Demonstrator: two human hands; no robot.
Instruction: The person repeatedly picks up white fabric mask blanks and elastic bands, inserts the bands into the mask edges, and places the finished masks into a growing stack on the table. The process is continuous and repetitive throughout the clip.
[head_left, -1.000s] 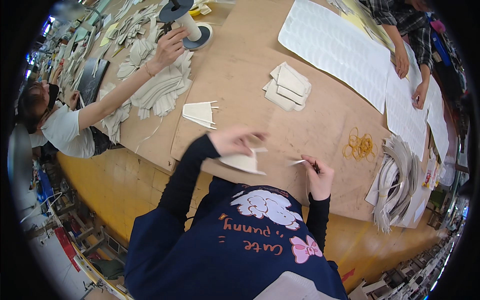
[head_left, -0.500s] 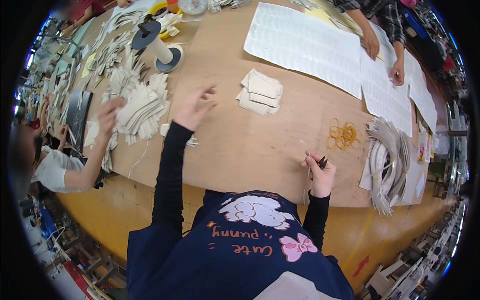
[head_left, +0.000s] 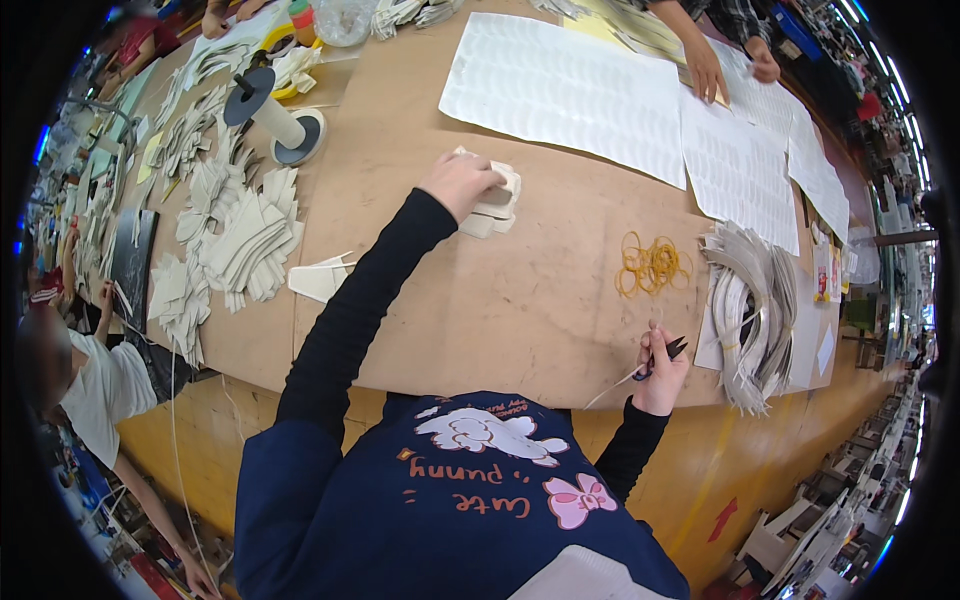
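Note:
My left hand [head_left: 465, 185] reaches across the table to a small stack of cream fabric pieces [head_left: 485, 222]. Its fingers are bent together over the upper piece, and the thumb is partly hidden. Near the table's front edge, my right hand [head_left: 663, 375] is closed around small scissors [head_left: 675, 347] with dark blades pointing outward. A thin pale cord [head_left: 615, 387] also runs from its fingers, trailing down to the left over the table edge. Beside my left forearm lies a flat cream piece [head_left: 318, 281] with narrow strips.
Yellow rubber bands [head_left: 652, 265] and a bundle of pale strips [head_left: 745, 320] lie at right. White patterned sheets [head_left: 565, 95] cover the far side, near a co-worker's hands [head_left: 706, 72]. Cream pieces [head_left: 245, 235] and a cord spool [head_left: 275, 118] occupy the left; another co-worker [head_left: 105, 385] is there.
My left hand has moved right onto the fabric stack from the air beside it. My right hand has shifted slightly right with the scissors and cord. The left co-worker's arm has dropped.

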